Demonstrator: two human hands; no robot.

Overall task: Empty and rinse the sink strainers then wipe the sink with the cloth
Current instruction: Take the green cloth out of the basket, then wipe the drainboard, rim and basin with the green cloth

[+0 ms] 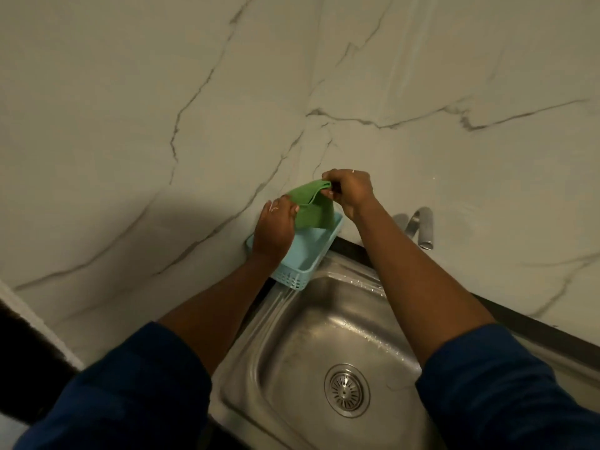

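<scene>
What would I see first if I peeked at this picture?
The bright green cloth stands out first, pinched between the left hand and the right hand in front of the marble wall. Right under it a light blue basket sits at the back corner of the sink. Lower down is the shiny metal sink, with a round strainer in its drain.
</scene>
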